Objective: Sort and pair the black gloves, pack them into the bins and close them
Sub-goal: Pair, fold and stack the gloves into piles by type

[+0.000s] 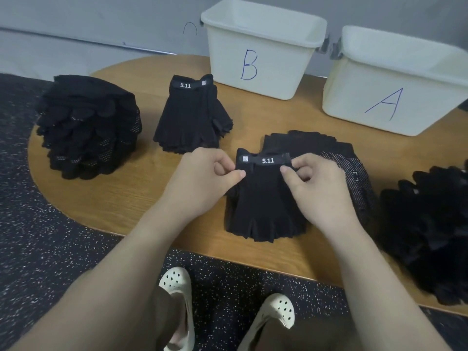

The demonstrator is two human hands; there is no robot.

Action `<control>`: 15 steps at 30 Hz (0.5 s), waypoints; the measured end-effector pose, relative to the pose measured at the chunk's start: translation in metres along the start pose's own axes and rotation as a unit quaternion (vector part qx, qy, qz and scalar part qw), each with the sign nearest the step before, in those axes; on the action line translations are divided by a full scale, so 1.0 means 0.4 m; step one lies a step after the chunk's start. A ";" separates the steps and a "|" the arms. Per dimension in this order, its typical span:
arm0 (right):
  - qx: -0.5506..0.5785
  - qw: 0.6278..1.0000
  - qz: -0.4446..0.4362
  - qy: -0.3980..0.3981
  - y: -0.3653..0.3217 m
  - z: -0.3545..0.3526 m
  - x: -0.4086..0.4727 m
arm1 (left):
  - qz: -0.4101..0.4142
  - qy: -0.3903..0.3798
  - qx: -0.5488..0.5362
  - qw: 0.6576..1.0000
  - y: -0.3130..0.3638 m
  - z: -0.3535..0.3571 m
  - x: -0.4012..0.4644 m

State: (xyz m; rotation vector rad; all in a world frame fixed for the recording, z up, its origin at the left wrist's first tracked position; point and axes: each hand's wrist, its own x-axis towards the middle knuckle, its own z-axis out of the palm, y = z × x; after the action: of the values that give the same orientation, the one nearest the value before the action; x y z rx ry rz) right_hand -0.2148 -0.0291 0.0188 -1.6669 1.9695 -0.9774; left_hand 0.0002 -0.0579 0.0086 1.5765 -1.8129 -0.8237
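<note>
A black fingerless glove [263, 198] with a "5.11" cuff band lies on top of a stack of like gloves near the table's front edge. My left hand [202, 178] pinches its cuff at the left side. My right hand [319, 186] pinches the cuff at the right side. A second stack of fingerless 5.11 gloves [192, 117] sits at the middle back. A pile of full-finger dotted gloves [88, 127] stands at the left. Another black glove pile [430, 236] lies at the right edge. White bins marked B [260, 72] and A [395, 97] stand open at the back.
The wooden oval table [126, 193] stands over a dark speckled floor. Dotted-palm gloves [354, 173] lie under and behind the held stack. My two feet in cream clogs show below the table's front edge. A grey wall runs behind the bins.
</note>
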 end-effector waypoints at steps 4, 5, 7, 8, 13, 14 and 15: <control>-0.086 0.996 0.012 0.010 0.002 0.007 -0.011 | -0.022 0.001 0.061 0.998 -0.013 0.016 0.001; -0.103 0.994 0.020 0.003 0.001 0.010 -0.013 | -0.018 0.001 0.074 0.997 -0.014 0.020 -0.001; -0.116 0.993 0.037 -0.006 -0.001 0.013 -0.013 | -0.005 0.001 0.081 0.997 -0.014 0.029 -0.001; -0.116 0.992 0.045 -0.011 -0.003 0.013 -0.012 | 0.000 0.001 0.075 0.997 -0.012 0.033 0.001; -0.125 0.991 0.041 -0.032 -0.012 0.006 -0.008 | -0.005 -0.015 0.040 0.999 0.003 0.042 0.015; -0.134 0.990 0.030 -0.032 -0.013 0.008 -0.009 | -0.012 -0.026 0.027 0.999 0.006 0.041 0.020; -0.141 0.989 0.022 -0.031 -0.013 0.010 -0.009 | -0.019 -0.040 0.005 0.999 0.008 0.040 0.026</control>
State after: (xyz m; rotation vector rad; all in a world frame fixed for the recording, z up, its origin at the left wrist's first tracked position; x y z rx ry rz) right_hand -0.2077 -0.0269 0.0193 -1.7656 2.1733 -0.6455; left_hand -0.0153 -0.0669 0.0015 1.6100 -1.8505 -0.9070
